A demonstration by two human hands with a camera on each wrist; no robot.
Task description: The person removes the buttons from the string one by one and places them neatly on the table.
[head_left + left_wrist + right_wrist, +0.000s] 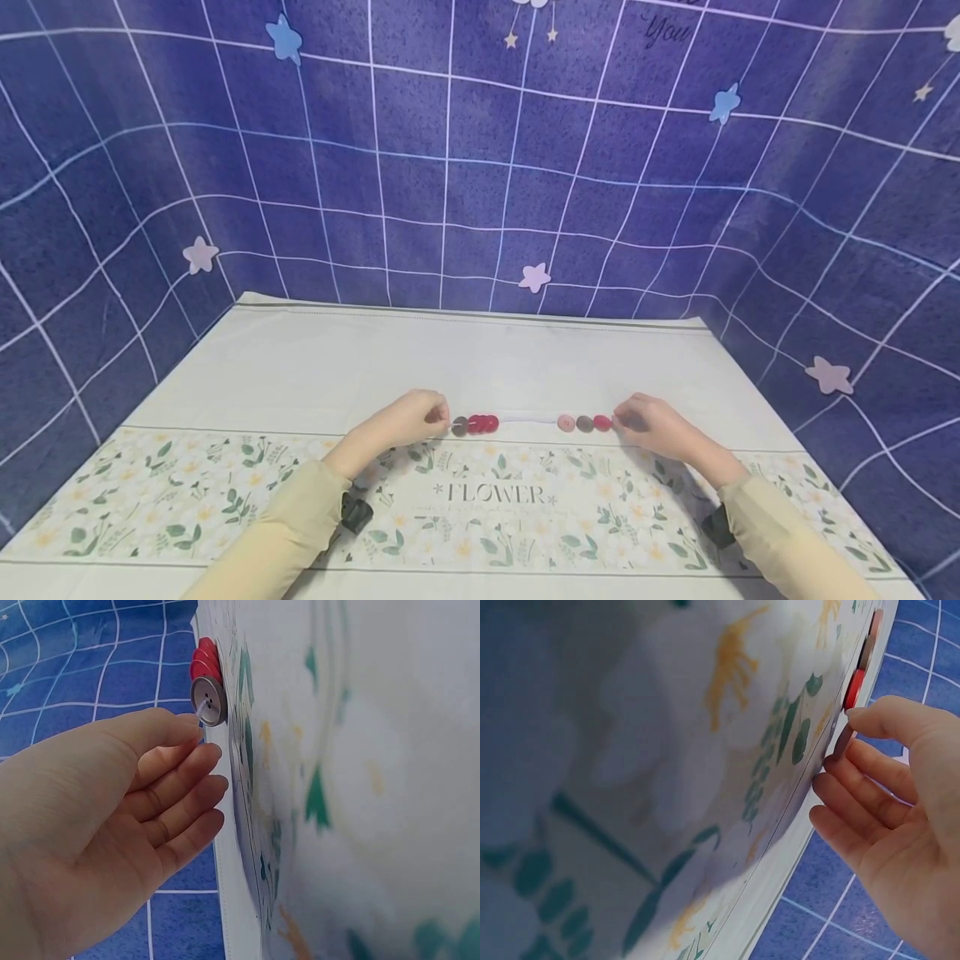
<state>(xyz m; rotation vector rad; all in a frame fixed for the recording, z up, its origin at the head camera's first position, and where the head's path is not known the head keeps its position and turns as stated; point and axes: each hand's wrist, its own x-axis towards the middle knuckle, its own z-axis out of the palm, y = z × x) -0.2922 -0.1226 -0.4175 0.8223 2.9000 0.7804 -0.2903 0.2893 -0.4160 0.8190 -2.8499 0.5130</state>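
A white string (527,418) of buttons lies stretched sideways between both hands. On its left part are a grey button (460,426) and several overlapping red buttons (482,424); on its right part, a pink button (566,423), a grey-brown button (585,423) and a red button (602,423). My left hand (411,418) pinches the string's end beside the grey button, whose holes show in the left wrist view. My right hand (651,425) pinches a brownish button (844,741) between thumb and fingers, just beyond the red one.
A white table cover (322,358) carries a floral band with the word FLOWER (495,494). Behind and at both sides stands a blue gridded cloth (480,192) with stars. A dark wrist device (356,512) sits under the left sleeve, another (718,527) under the right.
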